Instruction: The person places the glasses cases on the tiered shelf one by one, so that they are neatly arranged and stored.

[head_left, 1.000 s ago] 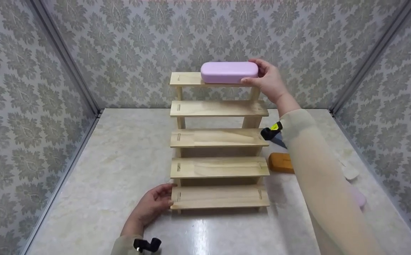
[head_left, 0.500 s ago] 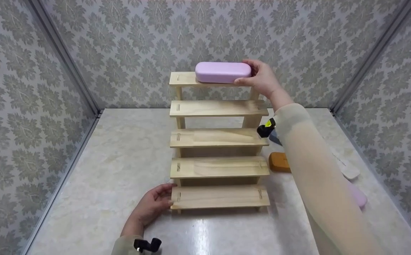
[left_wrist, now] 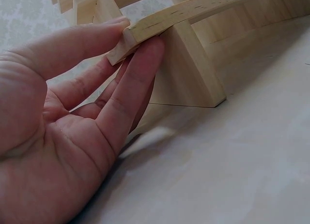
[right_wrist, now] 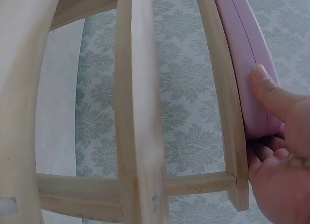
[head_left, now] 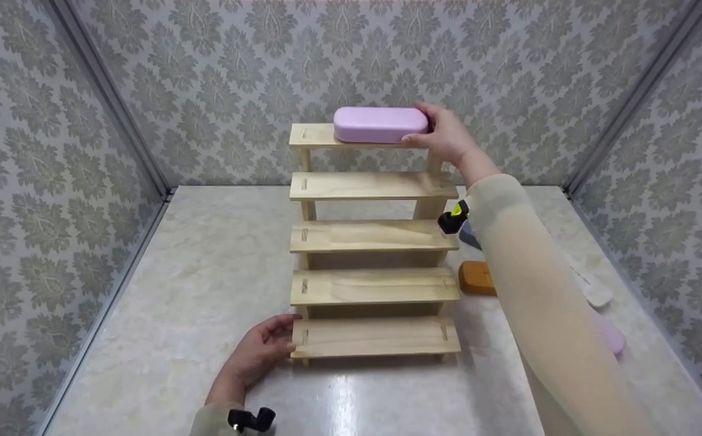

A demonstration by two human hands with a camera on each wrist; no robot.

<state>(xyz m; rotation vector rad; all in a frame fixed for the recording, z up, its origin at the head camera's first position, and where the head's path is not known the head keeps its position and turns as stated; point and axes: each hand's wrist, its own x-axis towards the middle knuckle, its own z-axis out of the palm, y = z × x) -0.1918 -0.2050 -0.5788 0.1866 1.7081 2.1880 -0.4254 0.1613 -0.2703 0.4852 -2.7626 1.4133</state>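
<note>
A lilac-pink glasses case (head_left: 375, 124) lies lengthwise on the top shelf of a stepped wooden rack (head_left: 375, 336). My right hand (head_left: 448, 136) grips the case at its right end, thumb along the front side and fingers behind. In the right wrist view the case (right_wrist: 247, 54) sits flat against the top board (right_wrist: 230, 112), and the thumb presses near its lid seam. Down at the front left, my left hand (head_left: 260, 348) pinches the end of the lowest board. The left wrist view has the thumb above this board (left_wrist: 189, 11) and the fingers under it.
Right of the rack, an orange-brown case (head_left: 477, 278) lies on the marbled table (head_left: 206, 260). A grey case (head_left: 469, 237), a white case (head_left: 598, 293) and another pink case (head_left: 614, 339) are partly covered by my right sleeve. Patterned walls (head_left: 236, 91) enclose the table.
My right hand has slid the pink case a little left along the top shelf, then stayed nearly still in the last half second. The left hand has kept its place.
</note>
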